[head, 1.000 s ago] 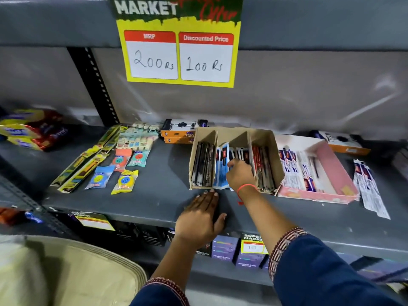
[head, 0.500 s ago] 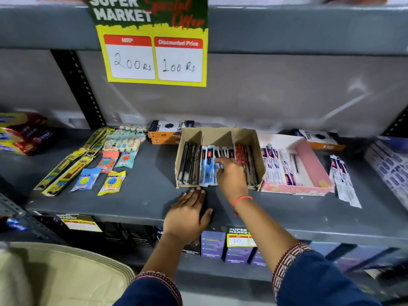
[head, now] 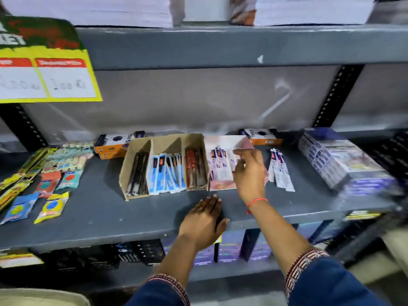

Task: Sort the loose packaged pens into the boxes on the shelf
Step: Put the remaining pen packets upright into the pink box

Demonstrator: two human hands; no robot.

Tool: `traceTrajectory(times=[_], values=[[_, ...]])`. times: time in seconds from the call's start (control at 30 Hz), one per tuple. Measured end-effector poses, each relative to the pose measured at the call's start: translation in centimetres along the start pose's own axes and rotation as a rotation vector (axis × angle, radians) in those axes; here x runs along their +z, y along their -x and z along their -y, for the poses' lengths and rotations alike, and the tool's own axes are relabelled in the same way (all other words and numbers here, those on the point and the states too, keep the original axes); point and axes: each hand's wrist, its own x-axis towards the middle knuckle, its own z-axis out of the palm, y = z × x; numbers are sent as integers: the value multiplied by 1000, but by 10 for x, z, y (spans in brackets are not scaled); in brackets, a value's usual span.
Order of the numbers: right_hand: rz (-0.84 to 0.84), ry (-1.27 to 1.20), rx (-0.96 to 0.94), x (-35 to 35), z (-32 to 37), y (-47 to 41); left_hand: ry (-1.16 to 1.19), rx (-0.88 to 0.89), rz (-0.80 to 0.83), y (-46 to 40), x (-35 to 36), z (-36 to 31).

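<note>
a: we had our right hand [head: 248,173] raised over the pink box [head: 221,184], fingers loosely curled with nothing gripped that we could make out; the blur kept us from telling whether the fingertips touched a packet.

b: and our left hand [head: 204,221] lay flat, fingers spread, on the front edge of the grey shelf [head: 106,208], holding nothing.

a: the white and blue packaged pens [head: 218,162] lay inside the pink box, partly behind our right hand.

b: just left of it, touching, stood the brown cardboard box [head: 132,164] with three compartments: dark pens [head: 138,173] in the left one, blue-backed packets [head: 167,173] in the middle, red packets [head: 194,168] in the right.

a: the loose packets [head: 280,171] lay on the shelf right of the pink box, beside our right wrist.

b: further right sat a stack of wrapped boxes [head: 340,160]; far left, small sachets [head: 51,205].
</note>
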Motion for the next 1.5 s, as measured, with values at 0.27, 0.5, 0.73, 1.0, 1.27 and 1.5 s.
traceTrajectory(times=[0.27, 0.5, 0.73, 1.0, 1.27, 1.5], values=[[-60, 214, 274, -39, -79, -24, -64, 78, 175, -48, 6, -40], [217, 478, 478, -47, -119, -42, -72, 78, 197, -57, 9, -41], [315, 372, 670, -51, -128, -76, -22, 70, 177, -56, 10, -40], [347, 338, 730, -52, -132, -86, -45, 82, 186, -56, 11, -41], [290, 355, 717, -48, -131, -85, -23, 73, 159, -55, 8, -41], [304, 358, 714, -51, -131, -85, -11, 90, 125, -55, 9, -41]])
